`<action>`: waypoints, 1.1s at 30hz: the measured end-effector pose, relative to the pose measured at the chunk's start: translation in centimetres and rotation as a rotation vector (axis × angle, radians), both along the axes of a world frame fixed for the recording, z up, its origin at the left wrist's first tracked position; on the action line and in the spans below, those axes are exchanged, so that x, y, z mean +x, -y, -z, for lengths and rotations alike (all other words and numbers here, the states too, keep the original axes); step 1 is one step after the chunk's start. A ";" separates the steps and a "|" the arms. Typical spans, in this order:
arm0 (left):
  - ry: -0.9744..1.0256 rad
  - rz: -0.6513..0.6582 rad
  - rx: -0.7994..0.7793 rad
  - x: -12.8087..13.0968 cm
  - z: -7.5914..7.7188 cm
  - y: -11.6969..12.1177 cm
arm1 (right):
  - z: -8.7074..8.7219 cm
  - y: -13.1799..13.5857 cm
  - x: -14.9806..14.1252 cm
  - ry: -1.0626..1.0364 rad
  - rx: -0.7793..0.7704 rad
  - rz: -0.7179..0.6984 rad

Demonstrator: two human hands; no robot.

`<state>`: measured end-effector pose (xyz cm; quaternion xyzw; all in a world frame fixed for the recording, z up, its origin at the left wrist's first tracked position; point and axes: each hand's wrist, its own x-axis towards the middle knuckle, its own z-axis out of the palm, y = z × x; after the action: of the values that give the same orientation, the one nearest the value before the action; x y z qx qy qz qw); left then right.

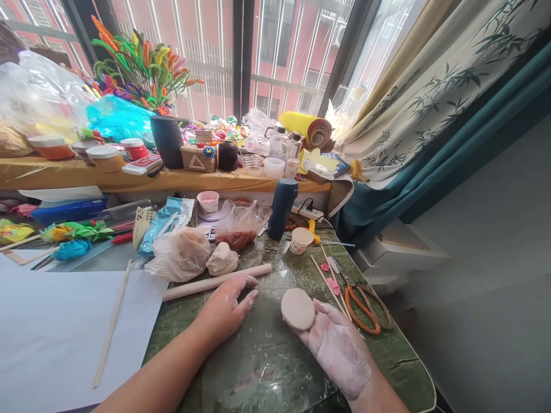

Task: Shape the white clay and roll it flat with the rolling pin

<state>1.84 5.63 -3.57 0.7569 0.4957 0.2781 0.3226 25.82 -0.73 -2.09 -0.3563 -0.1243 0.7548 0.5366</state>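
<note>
A flat round disc of pale clay (298,309) rests on the fingers of my right hand (338,347), which is turned palm up and dusted white, thumb at the disc's edge. My left hand (228,307) lies palm down over the table, fingers slightly bent, thumb apart, with nothing seen in it. Just beyond its fingers is a pale rolling pin (217,281). Behind the pin sit a lump of white clay (222,259) and a clear plastic bag (178,252) with pale material inside.
Orange-handled scissors (364,310) and thin wooden sticks (331,281) lie right of my right hand. A paper cup (301,240) and a dark blue cylinder (282,209) stand farther back. White paper (73,332) covers the left side. A cluttered windowsill (241,181) runs behind.
</note>
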 end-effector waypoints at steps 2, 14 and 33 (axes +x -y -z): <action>0.037 0.003 -0.008 -0.1 0.0 -0.1 | -1.3 -0.6 -0.7 0.068 0.075 0.068; 0.212 -0.059 -0.049 -0.4 0.2 0.0 | 0.7 0.6 -0.7 1.482 1.260 -0.337; 0.079 -0.010 0.011 -0.2 0.7 -0.3 | 2.7 -3.1 -5.9 1.734 1.125 -0.476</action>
<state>1.64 5.88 -4.23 0.7445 0.4848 0.3123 0.3365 19.94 2.33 -4.81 -0.4396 -0.8627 0.1622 0.1904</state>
